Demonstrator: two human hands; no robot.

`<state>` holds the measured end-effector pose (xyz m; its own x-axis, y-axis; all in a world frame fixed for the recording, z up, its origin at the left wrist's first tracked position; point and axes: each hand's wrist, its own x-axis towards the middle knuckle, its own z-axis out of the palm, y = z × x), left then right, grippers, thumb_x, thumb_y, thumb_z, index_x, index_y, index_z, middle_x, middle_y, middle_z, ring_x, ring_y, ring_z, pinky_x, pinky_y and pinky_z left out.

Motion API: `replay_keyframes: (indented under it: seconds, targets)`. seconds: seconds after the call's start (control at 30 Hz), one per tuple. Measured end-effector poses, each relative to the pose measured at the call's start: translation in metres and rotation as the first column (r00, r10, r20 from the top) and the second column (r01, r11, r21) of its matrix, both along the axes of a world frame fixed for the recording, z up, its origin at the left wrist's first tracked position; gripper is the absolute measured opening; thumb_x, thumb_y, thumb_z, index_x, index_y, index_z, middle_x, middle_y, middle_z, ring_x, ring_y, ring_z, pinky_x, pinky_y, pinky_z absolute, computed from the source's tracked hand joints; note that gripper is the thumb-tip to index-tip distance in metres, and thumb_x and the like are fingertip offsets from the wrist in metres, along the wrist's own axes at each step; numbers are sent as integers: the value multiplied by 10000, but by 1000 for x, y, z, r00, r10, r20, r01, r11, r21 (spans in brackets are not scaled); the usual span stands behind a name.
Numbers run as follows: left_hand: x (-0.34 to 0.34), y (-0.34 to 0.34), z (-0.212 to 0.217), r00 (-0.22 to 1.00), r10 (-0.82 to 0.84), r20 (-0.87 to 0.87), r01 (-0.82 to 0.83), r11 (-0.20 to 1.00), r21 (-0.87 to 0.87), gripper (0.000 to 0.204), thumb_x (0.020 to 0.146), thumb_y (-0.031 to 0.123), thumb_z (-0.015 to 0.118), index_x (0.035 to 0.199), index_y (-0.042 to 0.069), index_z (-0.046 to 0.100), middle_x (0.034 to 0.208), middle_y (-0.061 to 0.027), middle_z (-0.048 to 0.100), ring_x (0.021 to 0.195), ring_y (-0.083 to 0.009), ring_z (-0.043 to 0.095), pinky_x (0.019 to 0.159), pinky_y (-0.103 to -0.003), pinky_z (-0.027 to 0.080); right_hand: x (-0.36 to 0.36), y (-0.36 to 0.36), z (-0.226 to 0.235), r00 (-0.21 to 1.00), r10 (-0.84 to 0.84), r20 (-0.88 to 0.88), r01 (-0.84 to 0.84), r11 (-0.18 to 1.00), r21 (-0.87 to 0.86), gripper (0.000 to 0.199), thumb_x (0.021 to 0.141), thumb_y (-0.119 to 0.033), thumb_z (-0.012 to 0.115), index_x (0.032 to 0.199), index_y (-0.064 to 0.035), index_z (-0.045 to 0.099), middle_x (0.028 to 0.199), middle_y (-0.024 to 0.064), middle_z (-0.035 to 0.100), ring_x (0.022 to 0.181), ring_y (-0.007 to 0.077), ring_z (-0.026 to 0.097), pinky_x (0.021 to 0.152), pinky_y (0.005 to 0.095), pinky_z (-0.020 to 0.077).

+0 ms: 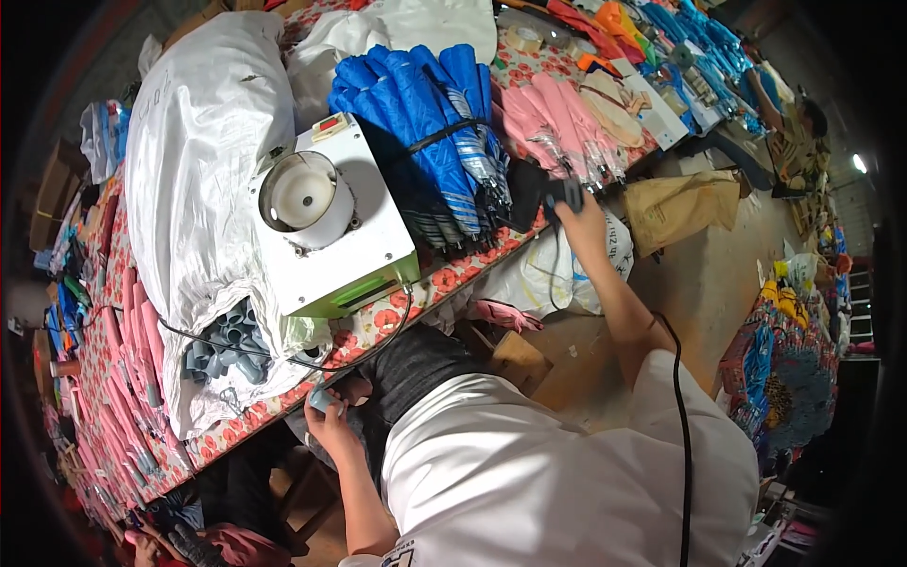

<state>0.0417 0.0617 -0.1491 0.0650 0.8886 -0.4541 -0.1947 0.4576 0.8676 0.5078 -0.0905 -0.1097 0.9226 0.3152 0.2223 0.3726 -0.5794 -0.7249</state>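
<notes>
Across the upper left of the view runs a long table (397, 317) under a red-flowered cloth, and most of what is in hand sits on it. Largest is a white sack (203, 161) at ten o'clock, its mouth spilling grey plastic caps (227, 345) toward the near edge. Just beside it, near the centre, stands a white box machine (335, 222) with a round cup-shaped opening on top and a green strip on its near side. At twelve o'clock lies a bundle of blue folded umbrellas (430, 132), strapped with a black band, and at one o'clock, touching it, a row of pink folded umbrellas (557, 128).

At the table's near edge, at two o'clock, the right hand (578, 219) is clenched around a small black device (557, 194), a thin cable hanging from it. At seven o'clock, below the table edge and close to the person's lap, the left hand (331, 420) pinches one small grey cap (321, 401) between the fingertips, just beneath the sack's spill of like pieces.
</notes>
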Motion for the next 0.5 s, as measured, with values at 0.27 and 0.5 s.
replay_keyframes:
  seconds: [0.27,0.5]
  targets:
    - [6,3,7,1000,8,20,-9,999,46,403,767,-19,543,1167,12,506,938,-92,575,819,-161,541,775,-263,451,71,80,9,950,266,-166,-308,889,-338,512,804,-449,600,978,30,634,834,183,666,738,380,614,678,406,484]
    - [11,-8,23,998,40,41,-41,999,28,440,747,-26,561,1180,16,500,928,-98,581,827,-167,549,757,-270,463,138,39,-14,994,-108,15,88,710,-699,455,784,-364,565,1004,25,646,1033,222,654,938,419,622,784,461,509]
